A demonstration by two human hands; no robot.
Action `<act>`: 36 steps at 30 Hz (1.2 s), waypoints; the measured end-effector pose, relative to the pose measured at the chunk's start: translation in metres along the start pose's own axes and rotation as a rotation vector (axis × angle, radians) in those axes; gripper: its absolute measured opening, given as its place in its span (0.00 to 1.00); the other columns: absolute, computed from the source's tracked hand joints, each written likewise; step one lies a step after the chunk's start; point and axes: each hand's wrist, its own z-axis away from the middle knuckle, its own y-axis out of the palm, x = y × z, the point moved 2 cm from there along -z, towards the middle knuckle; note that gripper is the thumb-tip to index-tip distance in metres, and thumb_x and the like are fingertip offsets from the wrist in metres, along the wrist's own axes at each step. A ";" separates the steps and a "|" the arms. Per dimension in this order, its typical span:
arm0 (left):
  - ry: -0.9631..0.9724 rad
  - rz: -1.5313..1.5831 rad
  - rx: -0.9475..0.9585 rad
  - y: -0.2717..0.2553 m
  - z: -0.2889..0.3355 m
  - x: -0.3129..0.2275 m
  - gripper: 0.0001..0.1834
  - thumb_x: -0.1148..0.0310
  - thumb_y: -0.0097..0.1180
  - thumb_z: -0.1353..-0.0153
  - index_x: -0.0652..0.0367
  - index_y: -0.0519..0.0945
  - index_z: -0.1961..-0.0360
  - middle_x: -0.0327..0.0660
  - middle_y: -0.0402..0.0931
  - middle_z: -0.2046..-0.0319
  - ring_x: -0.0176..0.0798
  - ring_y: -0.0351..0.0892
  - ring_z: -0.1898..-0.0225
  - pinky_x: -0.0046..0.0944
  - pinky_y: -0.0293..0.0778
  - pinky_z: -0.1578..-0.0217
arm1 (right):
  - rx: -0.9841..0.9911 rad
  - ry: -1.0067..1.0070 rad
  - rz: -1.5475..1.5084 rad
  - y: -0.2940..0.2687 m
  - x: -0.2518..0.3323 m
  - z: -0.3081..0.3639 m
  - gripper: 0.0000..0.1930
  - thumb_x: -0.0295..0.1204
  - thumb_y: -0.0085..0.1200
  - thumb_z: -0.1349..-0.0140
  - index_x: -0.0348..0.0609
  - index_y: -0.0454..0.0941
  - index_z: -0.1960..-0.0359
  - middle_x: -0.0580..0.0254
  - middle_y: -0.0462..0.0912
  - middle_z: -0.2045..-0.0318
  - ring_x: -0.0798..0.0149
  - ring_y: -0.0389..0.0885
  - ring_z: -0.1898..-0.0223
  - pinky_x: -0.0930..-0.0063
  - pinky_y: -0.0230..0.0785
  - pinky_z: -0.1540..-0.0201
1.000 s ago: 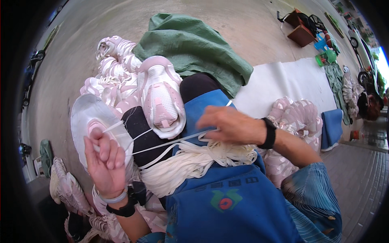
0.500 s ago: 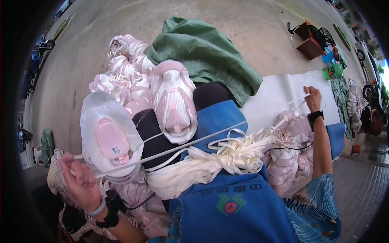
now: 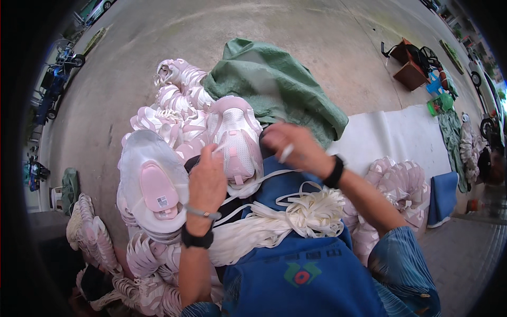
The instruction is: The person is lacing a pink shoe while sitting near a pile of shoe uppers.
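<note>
A white and pink shoe upper [image 3: 236, 150] lies on my lap with its tongue facing up. Over its left side is my left hand [image 3: 207, 177], the fingers pinched on a white shoelace [image 3: 224, 141] near the eyelets. To the right of the upper, my right hand [image 3: 298, 149] is blurred by motion; a short white stretch of lace shows between its fingers. A thick bundle of white laces [image 3: 264, 232] rests across my blue apron [image 3: 311, 280]. Left of my left hand sits another upper with a pink insole-shaped piece [image 3: 156, 190] and a pale rim.
Stacked pink and white uppers [image 3: 174, 113] lie beyond my lap, with more uppers [image 3: 388, 195] at the right. A green cloth sack [image 3: 274, 84] spreads at the far side, next to a white sheet [image 3: 391, 132]. A brown box-like object [image 3: 412, 74] stands at the far right.
Both hands have come inward from wide apart, where they stretched a white lace between them. They are now on either side of the shoe upper on my lap.
</note>
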 end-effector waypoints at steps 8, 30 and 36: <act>-0.025 0.005 0.018 0.040 0.013 0.021 0.23 0.64 0.48 0.36 0.60 0.56 0.45 0.68 0.75 0.65 0.70 0.74 0.61 0.62 0.68 0.60 | 0.112 -0.047 0.354 0.061 0.004 0.005 0.20 0.24 0.55 0.49 0.32 0.59 0.58 0.37 0.72 0.67 0.36 0.75 0.68 0.50 0.70 0.66; -0.453 0.564 0.072 -0.024 0.020 0.084 0.20 0.56 0.41 0.31 0.62 0.78 0.54 0.33 0.70 0.84 0.22 0.60 0.86 0.27 0.55 0.86 | 0.569 0.243 0.202 0.003 0.031 -0.002 0.12 0.24 0.54 0.46 0.35 0.73 0.59 0.45 0.78 0.63 0.57 0.80 0.63 0.69 0.74 0.65; -0.022 0.288 -0.093 -0.001 0.023 0.042 0.15 0.63 0.42 0.33 0.63 0.74 0.55 0.50 0.77 0.76 0.57 0.77 0.73 0.48 0.70 0.72 | 0.580 0.273 0.204 -0.033 0.018 0.035 0.12 0.31 0.58 0.46 0.38 0.78 0.62 0.53 0.80 0.66 0.60 0.81 0.67 0.70 0.74 0.62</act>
